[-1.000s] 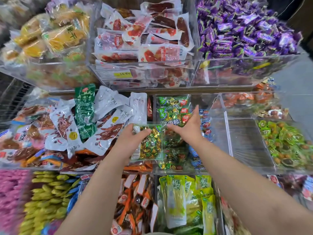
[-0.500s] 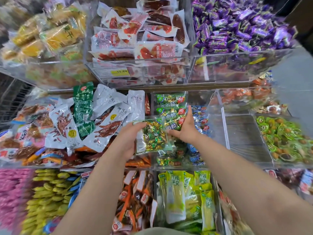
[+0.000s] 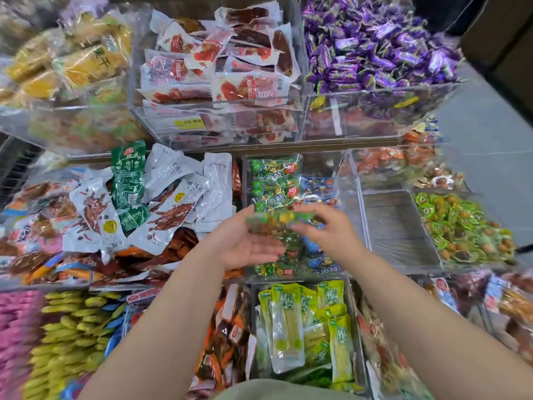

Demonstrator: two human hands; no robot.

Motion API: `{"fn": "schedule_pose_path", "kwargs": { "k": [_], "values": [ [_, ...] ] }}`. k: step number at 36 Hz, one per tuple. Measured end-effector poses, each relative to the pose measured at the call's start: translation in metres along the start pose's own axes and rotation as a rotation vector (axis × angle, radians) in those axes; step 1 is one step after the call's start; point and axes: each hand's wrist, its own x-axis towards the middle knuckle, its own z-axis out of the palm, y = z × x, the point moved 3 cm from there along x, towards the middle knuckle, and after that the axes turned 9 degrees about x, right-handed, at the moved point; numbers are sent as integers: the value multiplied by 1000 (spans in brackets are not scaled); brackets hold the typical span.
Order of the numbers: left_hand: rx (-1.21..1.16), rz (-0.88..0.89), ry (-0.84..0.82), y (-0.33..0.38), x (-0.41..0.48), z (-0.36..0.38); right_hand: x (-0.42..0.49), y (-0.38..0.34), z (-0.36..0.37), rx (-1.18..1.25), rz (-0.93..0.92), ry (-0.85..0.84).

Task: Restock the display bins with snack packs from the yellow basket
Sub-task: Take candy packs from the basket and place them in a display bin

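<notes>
Pack (image 3: 277, 223), blurred, long axis crosswise between hands: left hand (image 3: 248, 243) props one end with straight fingers, right hand (image 3: 327, 230) pinches the other; bin (image 3: 300, 275) directly below.

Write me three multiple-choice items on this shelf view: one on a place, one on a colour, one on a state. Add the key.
1. Where is the snack pack?
A. in a top-row bin
B. between the left hand and the right hand
C. on the floor

2. What colour is the price tag on the top middle bin?
A. yellow
B. blue
C. red

3. In what state is the clear bin just left of the green round sweets?
A. heaped full
B. covered by a lid
C. empty

Key: 1 B, the blurred pack sits between both hands; 2 A, the tag is plainly yellow; 3 C, only the bin's bare floor shows.
</notes>
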Motion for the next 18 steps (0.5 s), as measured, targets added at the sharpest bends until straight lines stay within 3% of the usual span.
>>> {"fn": "schedule_pose_path", "kwargs": {
  "k": [4, 7, 11, 13, 15, 18],
  "values": [
    [366, 47, 134, 2, 0, -10, 5, 12, -18, 214, 361, 155],
    [606, 228, 190, 7, 0, -14, 5, 18, -17, 545, 514, 115],
    [534, 393, 120, 6, 0, -11, 1, 20, -5, 799, 648, 54],
    [544, 412, 165, 7, 3, -12, 1, 19, -4, 688, 641, 81],
    [692, 454, 262, 12, 8, -17, 2, 17, -12, 311, 549, 149],
    [931, 492, 325, 22, 13, -20, 4, 11, -17, 32, 388, 54]
  ]
}}
